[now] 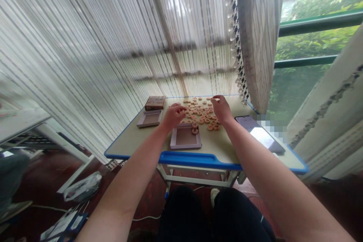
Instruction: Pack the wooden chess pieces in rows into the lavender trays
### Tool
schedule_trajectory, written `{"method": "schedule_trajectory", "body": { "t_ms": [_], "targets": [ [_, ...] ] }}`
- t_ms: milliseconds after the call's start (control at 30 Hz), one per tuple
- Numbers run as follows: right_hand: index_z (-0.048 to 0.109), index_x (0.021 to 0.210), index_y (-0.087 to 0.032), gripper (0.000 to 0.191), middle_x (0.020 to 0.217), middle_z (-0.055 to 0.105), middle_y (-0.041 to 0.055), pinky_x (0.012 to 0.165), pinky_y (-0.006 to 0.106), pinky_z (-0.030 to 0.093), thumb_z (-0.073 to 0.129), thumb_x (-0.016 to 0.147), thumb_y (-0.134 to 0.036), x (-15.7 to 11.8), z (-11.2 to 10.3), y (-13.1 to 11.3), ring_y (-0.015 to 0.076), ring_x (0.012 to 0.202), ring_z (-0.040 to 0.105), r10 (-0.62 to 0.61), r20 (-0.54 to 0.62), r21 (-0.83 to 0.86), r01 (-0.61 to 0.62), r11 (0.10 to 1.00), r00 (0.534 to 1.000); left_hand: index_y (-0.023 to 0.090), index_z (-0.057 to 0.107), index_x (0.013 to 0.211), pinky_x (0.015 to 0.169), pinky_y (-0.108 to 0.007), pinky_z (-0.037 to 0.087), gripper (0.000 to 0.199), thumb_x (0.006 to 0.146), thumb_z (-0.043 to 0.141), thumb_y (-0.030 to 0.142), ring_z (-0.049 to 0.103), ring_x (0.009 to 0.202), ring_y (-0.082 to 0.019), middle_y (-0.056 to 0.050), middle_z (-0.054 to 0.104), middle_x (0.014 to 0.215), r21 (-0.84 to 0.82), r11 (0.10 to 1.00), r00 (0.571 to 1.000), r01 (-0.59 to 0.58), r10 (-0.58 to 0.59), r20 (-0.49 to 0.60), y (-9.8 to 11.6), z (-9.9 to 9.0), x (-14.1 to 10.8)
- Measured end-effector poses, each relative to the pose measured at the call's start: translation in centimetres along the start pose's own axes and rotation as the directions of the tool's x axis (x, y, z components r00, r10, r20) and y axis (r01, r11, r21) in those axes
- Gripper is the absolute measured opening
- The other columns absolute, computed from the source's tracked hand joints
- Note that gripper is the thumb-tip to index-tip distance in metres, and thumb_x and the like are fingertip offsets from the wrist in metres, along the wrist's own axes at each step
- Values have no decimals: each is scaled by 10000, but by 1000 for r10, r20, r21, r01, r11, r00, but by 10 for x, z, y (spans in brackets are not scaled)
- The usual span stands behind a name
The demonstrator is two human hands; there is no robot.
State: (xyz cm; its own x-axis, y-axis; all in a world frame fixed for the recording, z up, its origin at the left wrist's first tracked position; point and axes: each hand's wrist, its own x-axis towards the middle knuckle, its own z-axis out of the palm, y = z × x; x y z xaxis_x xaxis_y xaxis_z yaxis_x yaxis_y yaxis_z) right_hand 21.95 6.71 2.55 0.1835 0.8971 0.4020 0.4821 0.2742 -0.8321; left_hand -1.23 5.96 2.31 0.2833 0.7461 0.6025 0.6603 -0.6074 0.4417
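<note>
Blue-edged desk (124, 141) by the curtains (252, 45), wooden discs (195, 112) mostly scattered beyond the near tray (185, 146). Left hand (172, 115) half-curled, right hand (221, 108) pinched, can't tell from here if either's gripping; imo pinch by the rim.

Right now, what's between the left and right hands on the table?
Head view: a loose spread of small round pieces, lying on the tabletop between left hand and right hand.

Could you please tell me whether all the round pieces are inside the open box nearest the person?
No, many round pieces lie loose on the table, outside that open box.
</note>
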Motion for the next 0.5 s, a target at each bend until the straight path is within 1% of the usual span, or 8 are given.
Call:
{"method": "schedule_trajectory", "body": {
  "t_ms": [33, 67, 100, 167, 233, 300, 433, 500],
  "targets": [
    [546, 1052, -192, 353, 869, 593, 81, 697, 304, 404, 402, 814, -410, -1, 0, 4, 192, 770, 531, -48, -5, -172, 46, 984, 999, 158, 675, 904, 727, -247, 451, 230, 731, 540, 229, 527, 704, -105, -46, 593, 864, 37, 998, 997, 47, -45, -59, -4, 0, 1],
    [580, 1024, -196, 323, 931, 591, 97, 756, 320, 397, 431, 799, -373, -2, 2, 7, 213, 848, 526, -88, 24, -335, 91, 938, 996, 158, 675, 912, 742, -254, 452, 241, 728, 531, 219, 530, 709, -110, -48, 595, 870, 82, 992, 992, 91, -83, -98, -9, 0, 3],
    [611, 996, -202, 298, 992, 584, 108, 805, 333, 383, 462, 780, -343, -4, 4, 9, 233, 918, 509, -108, 71, -449, 129, 884, 992, 159, 676, 924, 764, -263, 450, 255, 724, 529, 216, 537, 727, -119, -52, 601, 879, 125, 984, 987, 123, -108, -120, -15, 0, 4],
    [646, 984, -217, 292, 1083, 567, 108, 864, 351, 360, 484, 765, -322, -8, 10, 12, 259, 1009, 471, -123, 198, -574, 217, 789, 972, 159, 684, 924, 815, -280, 440, 264, 720, 529, 219, 553, 790, -143, -65, 616, 899, 202, 964, 980, 172, -148, -130, -26, 1, 5],
    [650, 1017, -234, 313, 1117, 574, 88, 892, 358, 351, 467, 784, -334, -11, 16, 12, 259, 1040, 459, -145, 297, -583, 300, 755, 944, 162, 690, 923, 867, -295, 421, 267, 716, 538, 236, 561, 870, -170, -79, 631, 935, 263, 940, 974, 215, -188, -124, -36, 3, 5],
    [644, 1051, -250, 325, 1138, 584, 57, 921, 354, 338, 445, 806, -326, -13, 22, 10, 240, 1057, 458, -214, 377, -529, 399, 749, 901, 174, 697, 913, 886, -305, 412, 266, 712, 551, 265, 564, 920, -191, -85, 643, 954, 306, 915, 965, 262, -242, -102, -42, 4, 5],
    [660, 1027, -296, 329, 1134, 605, -11, 964, 335, 312, 432, 804, -219, -15, 29, 7, 191, 1056, 478, -322, 504, -378, 540, 752, 802, 201, 715, 870, 811, -290, 445, 252, 718, 540, 303, 598, 875, -209, -80, 676, 878, 318, 891, 941, 323, -337, -13, -45, 4, 5],
    [672, 999, -302, 347, 1120, 612, -28, 973, 328, 308, 443, 776, -170, -15, 32, 7, 182, 1062, 479, -340, 536, -333, 563, 756, 773, 202, 716, 869, 782, -284, 453, 254, 717, 527, 278, 610, 855, -214, -77, 685, 855, 308, 889, 936, 339, -352, -14, -44, 1, 5]
  ]
}}
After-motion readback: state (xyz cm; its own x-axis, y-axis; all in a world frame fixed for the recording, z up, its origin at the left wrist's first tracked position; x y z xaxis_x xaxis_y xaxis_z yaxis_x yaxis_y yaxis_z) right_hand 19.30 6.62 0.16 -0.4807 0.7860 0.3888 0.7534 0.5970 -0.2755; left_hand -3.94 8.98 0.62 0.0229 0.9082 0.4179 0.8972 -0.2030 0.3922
